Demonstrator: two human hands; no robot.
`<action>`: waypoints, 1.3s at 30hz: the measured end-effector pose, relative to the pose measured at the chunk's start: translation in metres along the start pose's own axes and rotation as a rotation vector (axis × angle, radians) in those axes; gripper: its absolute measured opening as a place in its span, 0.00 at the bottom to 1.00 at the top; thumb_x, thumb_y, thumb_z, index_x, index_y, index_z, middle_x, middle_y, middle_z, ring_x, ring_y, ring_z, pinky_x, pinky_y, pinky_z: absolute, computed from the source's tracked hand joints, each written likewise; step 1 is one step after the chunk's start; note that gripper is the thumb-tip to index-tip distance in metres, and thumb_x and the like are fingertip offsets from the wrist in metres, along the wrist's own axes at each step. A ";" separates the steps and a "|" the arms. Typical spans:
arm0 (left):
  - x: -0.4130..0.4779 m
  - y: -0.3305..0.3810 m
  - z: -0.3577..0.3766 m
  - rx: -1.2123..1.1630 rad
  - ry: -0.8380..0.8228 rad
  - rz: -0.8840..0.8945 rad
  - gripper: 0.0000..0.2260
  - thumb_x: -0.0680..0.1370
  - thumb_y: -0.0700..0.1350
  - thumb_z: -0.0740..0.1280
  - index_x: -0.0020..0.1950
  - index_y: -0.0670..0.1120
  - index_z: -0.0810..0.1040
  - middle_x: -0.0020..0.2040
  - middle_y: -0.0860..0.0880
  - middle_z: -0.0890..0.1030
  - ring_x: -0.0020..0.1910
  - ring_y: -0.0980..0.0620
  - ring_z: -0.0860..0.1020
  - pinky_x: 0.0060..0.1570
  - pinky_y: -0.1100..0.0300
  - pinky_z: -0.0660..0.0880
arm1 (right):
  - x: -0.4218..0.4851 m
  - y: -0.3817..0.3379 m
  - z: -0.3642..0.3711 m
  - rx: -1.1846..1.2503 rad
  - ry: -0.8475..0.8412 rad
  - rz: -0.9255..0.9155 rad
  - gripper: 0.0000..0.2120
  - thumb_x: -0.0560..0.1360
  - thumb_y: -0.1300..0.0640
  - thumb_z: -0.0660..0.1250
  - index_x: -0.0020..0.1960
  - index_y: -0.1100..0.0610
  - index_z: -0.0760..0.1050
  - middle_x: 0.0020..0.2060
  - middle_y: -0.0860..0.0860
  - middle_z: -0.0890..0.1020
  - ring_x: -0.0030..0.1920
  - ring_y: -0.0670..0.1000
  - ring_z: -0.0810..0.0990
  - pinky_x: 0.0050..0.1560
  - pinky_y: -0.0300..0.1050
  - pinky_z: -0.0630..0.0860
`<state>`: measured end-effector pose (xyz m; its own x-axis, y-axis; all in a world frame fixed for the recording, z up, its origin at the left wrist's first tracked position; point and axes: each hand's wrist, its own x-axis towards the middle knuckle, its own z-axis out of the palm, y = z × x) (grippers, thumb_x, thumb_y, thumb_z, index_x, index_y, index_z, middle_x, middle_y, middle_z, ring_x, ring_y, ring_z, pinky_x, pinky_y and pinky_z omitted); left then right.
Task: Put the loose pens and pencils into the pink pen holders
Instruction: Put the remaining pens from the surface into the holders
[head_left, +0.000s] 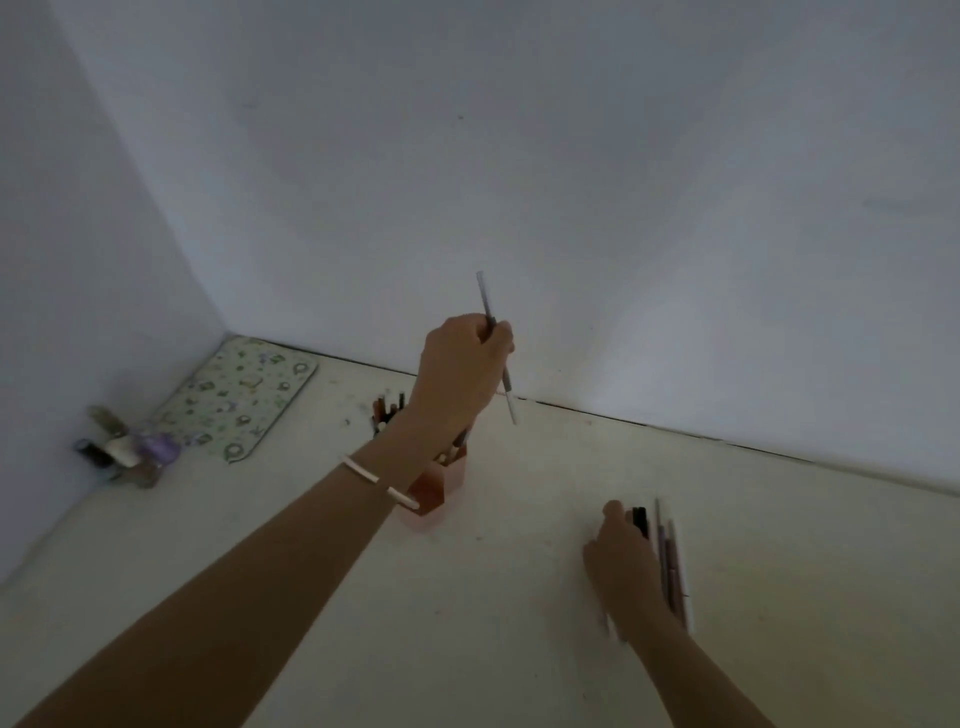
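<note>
My left hand (460, 369) is raised above a pink pen holder (439, 486) and grips a thin grey pen (496, 345), held nearly upright. The holder stands on the white table and has several pens in it; my wrist hides part of it. More pens (387, 410) stick up behind my wrist, their container hidden. My right hand (621, 564) rests palm down on the table over a row of loose pens and pencils (670, 561) lying side by side. Whether its fingers grip one of them I cannot tell.
A patterned green-and-white mat (239, 397) lies in the far left corner against the wall. A cluster of small bottles and a purple item (124, 449) sits at the left wall. White walls close the table at the back and left.
</note>
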<state>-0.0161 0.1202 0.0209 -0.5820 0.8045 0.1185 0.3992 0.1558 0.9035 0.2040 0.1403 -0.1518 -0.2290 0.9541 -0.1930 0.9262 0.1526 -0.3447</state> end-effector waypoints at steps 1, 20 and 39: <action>0.003 -0.003 -0.008 0.034 0.028 0.036 0.12 0.79 0.45 0.63 0.46 0.37 0.81 0.36 0.43 0.83 0.35 0.45 0.83 0.39 0.48 0.82 | 0.001 -0.006 -0.003 0.125 0.036 0.007 0.18 0.74 0.65 0.62 0.63 0.61 0.65 0.42 0.58 0.81 0.42 0.58 0.81 0.34 0.45 0.74; 0.001 -0.092 -0.027 0.789 -0.004 0.390 0.10 0.80 0.52 0.62 0.54 0.48 0.76 0.41 0.53 0.82 0.40 0.53 0.78 0.55 0.57 0.72 | 0.016 -0.129 -0.056 0.851 0.540 -0.417 0.20 0.76 0.63 0.65 0.63 0.48 0.65 0.34 0.47 0.77 0.31 0.45 0.76 0.30 0.32 0.72; -0.024 -0.029 -0.011 0.386 0.055 0.368 0.09 0.79 0.45 0.60 0.57 0.47 0.77 0.44 0.51 0.81 0.44 0.54 0.77 0.44 0.61 0.73 | 0.027 -0.120 -0.057 0.536 0.624 -0.473 0.16 0.77 0.66 0.61 0.63 0.57 0.74 0.52 0.48 0.75 0.40 0.41 0.73 0.41 0.25 0.70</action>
<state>-0.0213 0.0901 -0.0040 -0.3864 0.8159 0.4301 0.8094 0.0763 0.5823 0.1035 0.1621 -0.0632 -0.2002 0.8127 0.5472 0.4816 0.5680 -0.6674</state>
